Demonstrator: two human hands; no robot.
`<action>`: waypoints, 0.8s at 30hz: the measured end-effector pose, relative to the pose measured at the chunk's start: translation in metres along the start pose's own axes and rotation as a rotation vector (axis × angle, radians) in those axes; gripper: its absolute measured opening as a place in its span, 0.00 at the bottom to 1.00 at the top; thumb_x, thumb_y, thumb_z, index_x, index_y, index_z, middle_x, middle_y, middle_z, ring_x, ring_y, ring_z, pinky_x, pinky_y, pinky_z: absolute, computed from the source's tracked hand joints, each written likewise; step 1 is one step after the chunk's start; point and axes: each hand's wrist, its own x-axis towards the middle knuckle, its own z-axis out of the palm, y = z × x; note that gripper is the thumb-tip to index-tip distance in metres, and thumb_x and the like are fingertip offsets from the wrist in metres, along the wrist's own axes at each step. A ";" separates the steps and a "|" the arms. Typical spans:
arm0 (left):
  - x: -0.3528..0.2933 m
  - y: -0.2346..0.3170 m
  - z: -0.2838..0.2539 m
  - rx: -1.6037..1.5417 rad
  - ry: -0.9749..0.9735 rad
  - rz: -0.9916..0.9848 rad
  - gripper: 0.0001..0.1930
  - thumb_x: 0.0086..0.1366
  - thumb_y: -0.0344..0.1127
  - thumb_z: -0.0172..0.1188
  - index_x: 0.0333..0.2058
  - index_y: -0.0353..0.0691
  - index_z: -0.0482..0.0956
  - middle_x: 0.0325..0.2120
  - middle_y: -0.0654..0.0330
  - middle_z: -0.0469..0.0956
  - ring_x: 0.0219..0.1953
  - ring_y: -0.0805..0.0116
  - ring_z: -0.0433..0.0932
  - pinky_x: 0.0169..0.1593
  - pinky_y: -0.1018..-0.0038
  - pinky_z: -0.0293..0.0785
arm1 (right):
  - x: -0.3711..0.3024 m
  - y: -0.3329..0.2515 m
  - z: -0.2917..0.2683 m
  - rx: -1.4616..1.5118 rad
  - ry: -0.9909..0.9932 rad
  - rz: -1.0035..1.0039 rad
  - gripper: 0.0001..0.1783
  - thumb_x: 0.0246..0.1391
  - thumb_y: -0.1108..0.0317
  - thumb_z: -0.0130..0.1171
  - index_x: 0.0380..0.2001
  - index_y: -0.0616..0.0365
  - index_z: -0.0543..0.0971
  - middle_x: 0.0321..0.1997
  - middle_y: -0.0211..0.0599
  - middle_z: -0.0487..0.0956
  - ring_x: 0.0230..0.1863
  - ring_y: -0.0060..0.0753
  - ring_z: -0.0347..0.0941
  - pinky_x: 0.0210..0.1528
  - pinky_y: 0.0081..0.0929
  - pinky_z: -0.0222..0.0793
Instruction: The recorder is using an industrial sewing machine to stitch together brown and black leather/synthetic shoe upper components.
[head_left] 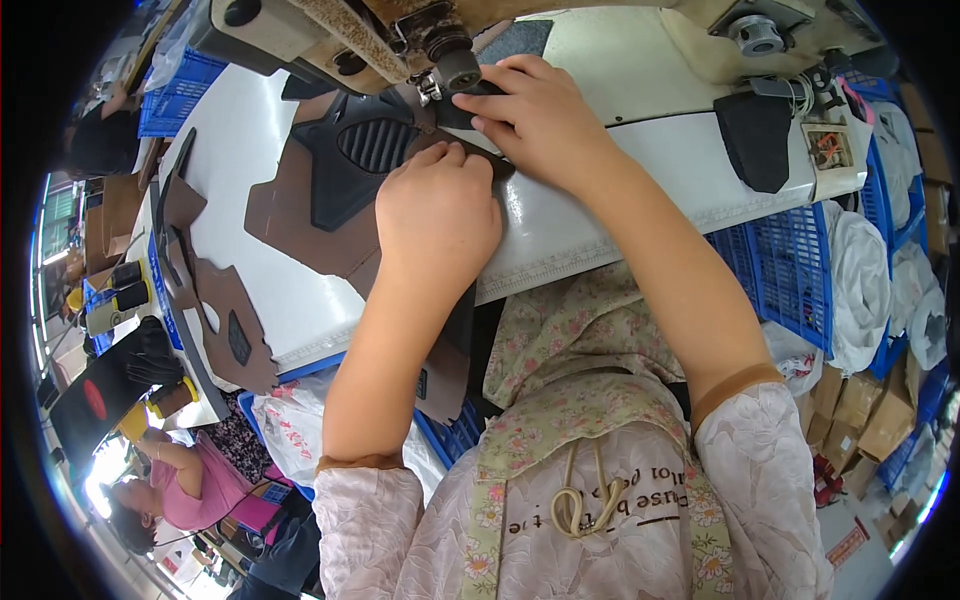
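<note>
Presser foot: metal part (430,90) below the head of the sewing machine (345,40); reference for all places below.
Brown piece: flat sheet (285,230) on the white table (565,205), left of the presser foot and on its wearer side.
Black patch: angular panel (335,205) lying on the brown piece, left of the presser foot.
Ribbed oval: slatted dark insert (375,147) within the black patch, just left of the presser foot.
Left hand: on the wearer side of the presser foot (438,210), fingers folded down over the right-hand part of the brown piece. The ribbed oval lies just beyond the knuckles, to their left. Fingertips are hidden; whether they pinch or only press cannot be told.
Right hand: just right of the presser foot (540,125), fingers spread and extended, not clenched.
Dark material: beneath the right hand's fingertips (457,114), beside the presser foot; its join to the brown piece cannot be made out.
Loose brown cutouts: on the table (225,315), well left of the presser foot.
Black cutout: on the table's front part (752,145), well right of the presser foot.
</note>
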 end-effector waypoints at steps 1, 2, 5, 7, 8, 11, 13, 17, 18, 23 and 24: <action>0.000 0.000 0.001 -0.001 -0.002 0.000 0.13 0.48 0.28 0.57 0.35 0.35 0.82 0.41 0.52 0.83 0.48 0.57 0.81 0.49 0.66 0.78 | 0.000 0.000 -0.001 0.001 -0.002 0.001 0.13 0.51 0.62 0.63 0.41 0.40 0.86 0.54 0.26 0.79 0.58 0.33 0.69 0.54 0.38 0.68; 0.000 -0.001 0.002 -0.018 0.024 0.004 0.13 0.48 0.28 0.57 0.35 0.35 0.82 0.41 0.52 0.83 0.48 0.57 0.81 0.49 0.65 0.78 | -0.001 0.000 -0.002 -0.007 -0.008 0.012 0.13 0.51 0.62 0.63 0.41 0.40 0.86 0.54 0.26 0.79 0.58 0.33 0.69 0.54 0.38 0.67; -0.002 -0.003 0.005 -0.034 0.072 0.001 0.13 0.48 0.28 0.57 0.35 0.35 0.81 0.41 0.52 0.83 0.47 0.57 0.81 0.48 0.65 0.78 | 0.000 -0.004 -0.004 -0.018 -0.025 0.021 0.13 0.52 0.61 0.63 0.42 0.39 0.86 0.54 0.26 0.79 0.58 0.32 0.69 0.55 0.38 0.66; -0.001 -0.004 0.007 -0.039 0.096 0.000 0.13 0.48 0.28 0.57 0.35 0.35 0.81 0.41 0.52 0.83 0.47 0.57 0.81 0.48 0.65 0.78 | 0.000 -0.005 -0.005 -0.031 -0.038 0.022 0.13 0.52 0.61 0.62 0.42 0.39 0.86 0.54 0.25 0.79 0.58 0.32 0.68 0.55 0.38 0.65; -0.001 -0.004 0.007 -0.043 0.098 0.003 0.14 0.48 0.28 0.57 0.36 0.36 0.81 0.41 0.51 0.83 0.48 0.57 0.81 0.48 0.65 0.78 | 0.000 -0.006 -0.005 -0.051 -0.035 0.017 0.13 0.52 0.60 0.62 0.42 0.39 0.86 0.54 0.25 0.79 0.58 0.32 0.68 0.55 0.38 0.64; 0.000 -0.004 0.010 -0.044 0.107 0.009 0.14 0.48 0.28 0.57 0.36 0.36 0.82 0.41 0.51 0.83 0.48 0.57 0.81 0.49 0.65 0.78 | -0.001 -0.005 -0.005 -0.074 -0.036 0.015 0.13 0.53 0.60 0.62 0.43 0.38 0.85 0.55 0.24 0.78 0.59 0.32 0.68 0.56 0.37 0.63; 0.000 -0.005 0.010 -0.035 0.113 0.005 0.14 0.48 0.28 0.57 0.36 0.36 0.82 0.41 0.51 0.83 0.48 0.57 0.81 0.49 0.65 0.78 | 0.000 -0.007 -0.004 -0.071 -0.036 0.012 0.13 0.53 0.59 0.62 0.43 0.38 0.85 0.55 0.24 0.78 0.59 0.32 0.68 0.56 0.37 0.63; -0.002 -0.003 0.012 -0.045 0.115 -0.011 0.13 0.48 0.29 0.58 0.35 0.36 0.82 0.42 0.51 0.83 0.48 0.57 0.81 0.49 0.65 0.77 | 0.000 -0.008 -0.005 -0.060 -0.052 0.026 0.13 0.54 0.60 0.61 0.43 0.39 0.85 0.55 0.24 0.78 0.59 0.31 0.68 0.56 0.38 0.63; -0.002 -0.002 0.012 -0.043 0.120 -0.012 0.13 0.48 0.29 0.58 0.35 0.36 0.81 0.42 0.51 0.83 0.48 0.57 0.81 0.49 0.65 0.77 | 0.000 -0.008 -0.005 -0.062 -0.063 0.034 0.13 0.55 0.60 0.61 0.43 0.39 0.85 0.55 0.24 0.78 0.59 0.31 0.67 0.56 0.38 0.63; 0.000 0.002 0.013 -0.045 0.118 -0.023 0.14 0.47 0.29 0.59 0.36 0.37 0.82 0.43 0.51 0.83 0.49 0.57 0.81 0.49 0.64 0.77 | 0.001 -0.006 -0.006 -0.050 -0.049 0.037 0.13 0.53 0.62 0.62 0.43 0.39 0.86 0.55 0.25 0.78 0.59 0.31 0.68 0.57 0.38 0.63; 0.000 0.003 0.014 -0.035 0.110 -0.028 0.15 0.47 0.30 0.60 0.37 0.37 0.82 0.43 0.52 0.83 0.49 0.57 0.81 0.49 0.64 0.77 | 0.001 -0.005 -0.007 -0.033 -0.043 0.035 0.13 0.52 0.62 0.62 0.42 0.39 0.86 0.54 0.25 0.78 0.59 0.31 0.68 0.57 0.38 0.63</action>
